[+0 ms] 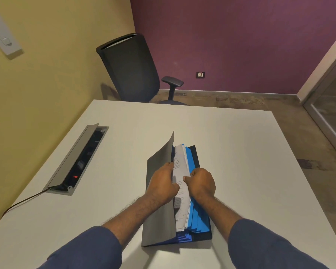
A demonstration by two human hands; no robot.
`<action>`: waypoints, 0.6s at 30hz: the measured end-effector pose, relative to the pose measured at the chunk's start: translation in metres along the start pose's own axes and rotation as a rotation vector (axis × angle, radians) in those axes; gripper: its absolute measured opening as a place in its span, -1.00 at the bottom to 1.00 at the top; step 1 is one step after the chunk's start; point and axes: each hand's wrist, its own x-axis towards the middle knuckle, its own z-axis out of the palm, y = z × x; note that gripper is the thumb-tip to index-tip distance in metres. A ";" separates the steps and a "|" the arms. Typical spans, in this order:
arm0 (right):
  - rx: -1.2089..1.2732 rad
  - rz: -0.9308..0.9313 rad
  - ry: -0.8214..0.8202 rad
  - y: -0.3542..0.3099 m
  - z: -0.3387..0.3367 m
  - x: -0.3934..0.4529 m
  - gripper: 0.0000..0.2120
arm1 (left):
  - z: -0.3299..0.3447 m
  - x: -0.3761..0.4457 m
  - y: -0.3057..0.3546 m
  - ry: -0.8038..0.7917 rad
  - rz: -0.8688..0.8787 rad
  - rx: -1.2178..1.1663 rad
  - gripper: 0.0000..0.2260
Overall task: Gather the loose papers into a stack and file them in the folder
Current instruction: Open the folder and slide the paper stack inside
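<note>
A dark folder [157, 214] with blue dividers [199, 220] lies on the white table [241, 162] in front of me, its grey front cover raised and tilted to the left. A stack of white printed papers [179, 166] stands on edge inside it, between the cover and the blue dividers. My left hand [162, 184] grips the cover's edge, fingers curled toward the papers. My right hand [201, 184] pinches the stack from the right side, thumb on the printed face.
An open power-socket box [80, 162] with a raised grey lid and a red light is set into the table at the left, a black cable trailing from it. A black office chair [132, 70] stands beyond the far table edge.
</note>
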 end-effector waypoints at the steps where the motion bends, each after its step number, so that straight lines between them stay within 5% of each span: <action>1: 0.018 0.000 0.005 0.001 0.001 0.000 -0.74 | -0.001 0.001 0.000 0.000 -0.004 -0.004 -0.64; 9: 0.060 0.173 -0.055 0.008 -0.001 0.012 -0.73 | 0.000 0.000 -0.002 -0.009 -0.009 -0.015 -0.57; 14: 0.302 0.317 -0.141 0.020 -0.006 0.027 -0.74 | -0.002 0.000 -0.002 -0.028 -0.009 -0.027 -0.61; 18: 0.206 0.274 -0.130 0.022 -0.005 0.029 -0.76 | 0.000 -0.001 -0.001 -0.042 -0.004 -0.025 -0.62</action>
